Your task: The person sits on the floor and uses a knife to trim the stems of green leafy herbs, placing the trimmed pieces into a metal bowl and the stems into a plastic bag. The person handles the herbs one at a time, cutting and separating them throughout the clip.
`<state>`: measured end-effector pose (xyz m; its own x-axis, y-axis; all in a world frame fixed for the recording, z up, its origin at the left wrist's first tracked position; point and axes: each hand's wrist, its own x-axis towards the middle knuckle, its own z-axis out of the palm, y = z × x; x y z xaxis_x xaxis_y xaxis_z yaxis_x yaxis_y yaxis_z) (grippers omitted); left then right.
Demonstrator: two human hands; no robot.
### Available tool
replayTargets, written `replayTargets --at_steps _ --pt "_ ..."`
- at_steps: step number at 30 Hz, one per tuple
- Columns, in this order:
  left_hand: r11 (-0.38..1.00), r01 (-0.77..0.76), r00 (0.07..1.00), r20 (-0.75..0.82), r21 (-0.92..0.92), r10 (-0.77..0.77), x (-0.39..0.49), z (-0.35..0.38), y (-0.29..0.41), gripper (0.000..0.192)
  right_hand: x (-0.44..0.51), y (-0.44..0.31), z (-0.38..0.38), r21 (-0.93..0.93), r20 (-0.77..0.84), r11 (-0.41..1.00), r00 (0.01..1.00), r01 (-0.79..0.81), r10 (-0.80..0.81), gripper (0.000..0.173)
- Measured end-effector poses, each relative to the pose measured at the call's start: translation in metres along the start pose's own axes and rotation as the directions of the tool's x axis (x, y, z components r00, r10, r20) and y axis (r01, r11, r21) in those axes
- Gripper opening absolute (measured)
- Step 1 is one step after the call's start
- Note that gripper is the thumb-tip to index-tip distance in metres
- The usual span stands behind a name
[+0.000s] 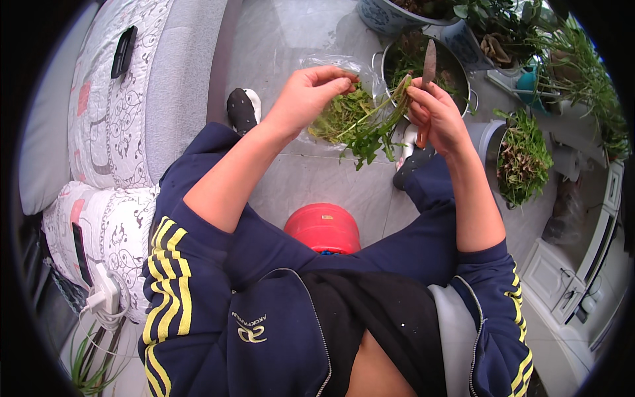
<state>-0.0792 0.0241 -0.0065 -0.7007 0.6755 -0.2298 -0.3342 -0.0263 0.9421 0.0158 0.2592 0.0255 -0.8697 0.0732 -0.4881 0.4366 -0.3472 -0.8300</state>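
Note:
My right hand (434, 109) grips a small knife (429, 62) with an orange handle, its stained blade pointing away from me. The same hand pinches a bunch of leafy greens (377, 131) by the root end, and the leaves hang to the left. To the left of that bunch is my left hand (317, 94), thumb and fingers curled close together; whether a small scrap is between the tips is unclear. Beneath the hands, a clear plastic bag (327, 62) on the floor holds loose trimmed greens (342, 111). Behind the knife stands a metal pot (466, 84) with more greens inside.
On the right a container (486, 136) carries a heap of greens (523, 159). Potted plants (407, 15) crowd the far right. A red stool (322, 226) shows between my legs. At left is a sofa (183, 89) with a black object (124, 52) and a phone (81, 253).

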Motion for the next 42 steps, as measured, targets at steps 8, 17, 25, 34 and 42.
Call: replayTargets --at_steps 8,17,25,34,42 --pt "0.958 -0.042 0.993 -0.098 0.283 0.072 -0.003 0.010 -0.014 0.035 0.003 0.005 0.003 0.010 0.031 0.999 0.999 -0.044 0.044 0.015" --pt "0.966 0.068 0.992 0.088 0.249 -0.093 -0.010 0.022 -0.009 0.042 0.005 0.014 0.034 -0.172 -0.037 0.985 0.999 -0.007 0.001 0.026" --pt "0.965 0.254 0.967 -0.003 -0.068 -0.255 -0.011 0.014 -0.003 0.035 0.010 0.001 0.053 -0.186 0.017 0.979 0.997 0.080 -0.078 0.033" --pt "0.933 0.238 0.971 0.053 -0.270 -0.233 -0.006 -0.005 0.016 0.038 0.010 -0.018 0.023 0.359 0.005 0.933 1.000 0.006 -0.008 0.030" --pt "0.909 0.266 0.963 0.050 -0.319 -0.264 -0.006 -0.006 0.014 0.037 0.004 -0.013 0.031 -0.145 -0.025 0.987 0.997 0.064 -0.068 0.025"
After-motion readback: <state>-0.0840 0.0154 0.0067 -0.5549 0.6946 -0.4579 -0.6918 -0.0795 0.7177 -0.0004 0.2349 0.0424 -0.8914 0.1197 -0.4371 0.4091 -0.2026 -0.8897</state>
